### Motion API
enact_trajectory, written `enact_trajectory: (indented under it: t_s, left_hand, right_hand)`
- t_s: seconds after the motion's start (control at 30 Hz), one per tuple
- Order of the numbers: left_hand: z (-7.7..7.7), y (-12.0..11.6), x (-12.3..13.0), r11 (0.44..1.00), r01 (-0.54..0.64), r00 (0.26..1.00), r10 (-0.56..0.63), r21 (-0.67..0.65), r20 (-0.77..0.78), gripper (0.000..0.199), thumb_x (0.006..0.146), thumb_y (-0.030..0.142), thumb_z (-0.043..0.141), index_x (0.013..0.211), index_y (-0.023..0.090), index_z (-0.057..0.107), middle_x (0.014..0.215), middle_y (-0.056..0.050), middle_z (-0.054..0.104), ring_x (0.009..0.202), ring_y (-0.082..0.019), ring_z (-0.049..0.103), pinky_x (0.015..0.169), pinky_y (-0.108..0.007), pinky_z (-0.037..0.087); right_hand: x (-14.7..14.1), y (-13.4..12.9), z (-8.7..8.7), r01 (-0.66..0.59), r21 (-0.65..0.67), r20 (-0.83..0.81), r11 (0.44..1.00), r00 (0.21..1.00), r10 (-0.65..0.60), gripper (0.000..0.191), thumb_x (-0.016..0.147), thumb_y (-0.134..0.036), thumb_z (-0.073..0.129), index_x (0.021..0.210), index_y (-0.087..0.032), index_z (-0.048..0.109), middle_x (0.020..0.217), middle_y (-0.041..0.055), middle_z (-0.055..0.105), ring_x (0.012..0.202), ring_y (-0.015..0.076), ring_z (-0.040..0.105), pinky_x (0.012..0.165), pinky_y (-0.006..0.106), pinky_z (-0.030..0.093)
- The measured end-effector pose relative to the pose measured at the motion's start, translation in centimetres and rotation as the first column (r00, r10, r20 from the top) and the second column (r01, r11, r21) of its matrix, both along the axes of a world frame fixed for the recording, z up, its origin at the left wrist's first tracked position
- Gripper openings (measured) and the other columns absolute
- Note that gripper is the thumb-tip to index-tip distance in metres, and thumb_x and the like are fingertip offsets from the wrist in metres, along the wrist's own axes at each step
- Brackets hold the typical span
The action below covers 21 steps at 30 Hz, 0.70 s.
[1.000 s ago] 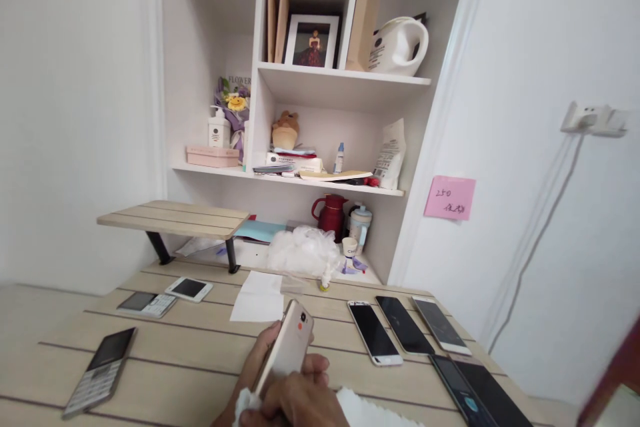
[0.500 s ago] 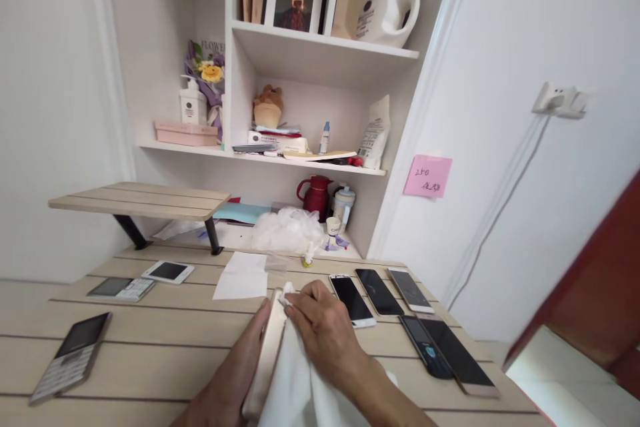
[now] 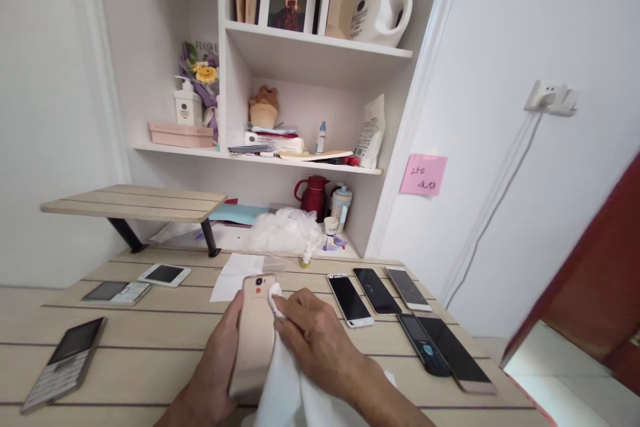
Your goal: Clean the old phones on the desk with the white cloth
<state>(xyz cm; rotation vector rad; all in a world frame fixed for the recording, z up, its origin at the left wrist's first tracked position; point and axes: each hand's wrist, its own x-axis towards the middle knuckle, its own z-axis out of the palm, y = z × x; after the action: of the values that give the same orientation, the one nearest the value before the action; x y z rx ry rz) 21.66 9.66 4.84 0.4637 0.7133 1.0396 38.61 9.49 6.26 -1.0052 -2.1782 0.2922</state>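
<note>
While the left grip [image 3: 217,357] holds a phone [image 3: 254,340], shelving [image 3: 320,53] contains a jug [image 3: 315,199].

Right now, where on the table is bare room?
The widest bare patch lies between the left hand and the nearest keypad phone; a narrower one, between the paper and the white phone left of it. Five phones crowd the right side.
</note>
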Motion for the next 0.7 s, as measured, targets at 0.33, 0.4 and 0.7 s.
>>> enact_trajectory:
  t_s: [0.33,0.4,0.7]
  left_hand:
    - [-0.5,-0.3,0.3,0.999,-0.02,1.0,0.021,0.049,-0.002,0.049,0.086,0.045,0.069,0.122,0.012,0.065,0.093,-0.009,0.078,0.087,-0.024,0.073,0.076,-0.03,0.057]
    - [-0.4,-0.1,0.2,0.997,-0.077,0.996,0.078,0.032,-0.036,0.05,0.085,0.044,0.07,0.124,0.012,0.064,0.092,-0.009,0.078,0.087,-0.025,0.073,0.077,-0.03,0.057]
    - [-0.8,0.0,-0.1,0.996,0.076,0.958,-0.06,-0.045,0.28,0.031,0.093,0.041,0.059,0.114,0.019,0.064,0.114,-0.008,0.069,0.094,-0.022,0.067,0.083,-0.041,0.057]
  right_hand:
    - [0.0,1.1,-1.5,0.072,0.164,-0.235,0.984,0.972,-0.032,0.036,0.099,-0.014,0.051,0.133,-0.022,0.059,0.104,0.0086,0.065,0.094,0.0212,0.063,0.085,0.033,0.051]
    - [-0.5,0.9,-1.7,0.07,0.188,-0.251,0.98,0.968,-0.021,0.036,0.098,-0.012,0.052,0.132,-0.021,0.059,0.105,0.0084,0.066,0.096,0.0208,0.064,0.086,0.032,0.052]
    - [0.2,1.1,-0.9,0.124,0.253,-0.256,0.959,0.965,-0.057,0.023,0.1,-0.019,0.05,0.116,-0.021,0.068,0.097,0.0086,0.064,0.088,0.0212,0.064,0.08,0.033,0.053]
